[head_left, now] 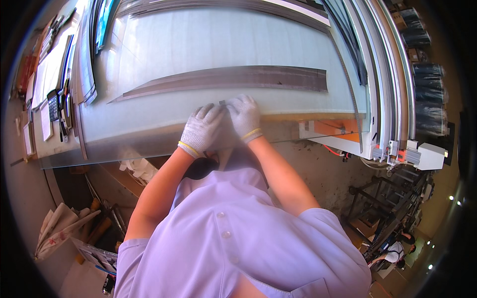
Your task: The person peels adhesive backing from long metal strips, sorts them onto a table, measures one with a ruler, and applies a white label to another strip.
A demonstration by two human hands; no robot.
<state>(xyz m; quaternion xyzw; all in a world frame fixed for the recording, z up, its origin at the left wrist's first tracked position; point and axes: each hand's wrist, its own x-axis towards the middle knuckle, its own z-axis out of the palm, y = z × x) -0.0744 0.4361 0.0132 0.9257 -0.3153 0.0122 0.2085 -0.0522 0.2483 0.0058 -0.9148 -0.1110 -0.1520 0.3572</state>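
Observation:
Both my hands wear pale knit gloves with yellow cuffs and meet over the near part of a glass-topped table. My left hand has its fingers curled together. Close beside it, my right hand is closed too, fingers bent inward. A tiny dark piece shows at the fingertips between them; its kind is too small to make out. Just beyond the hands lies a long dark grey-brown strip, tapering to a point at its left end, apart from my fingers.
More long strips lie along the far edge, and dark and blue strips at the left. A calculator sits among papers and tools. Metal rails run up the right side. Another person is far off at lower right.

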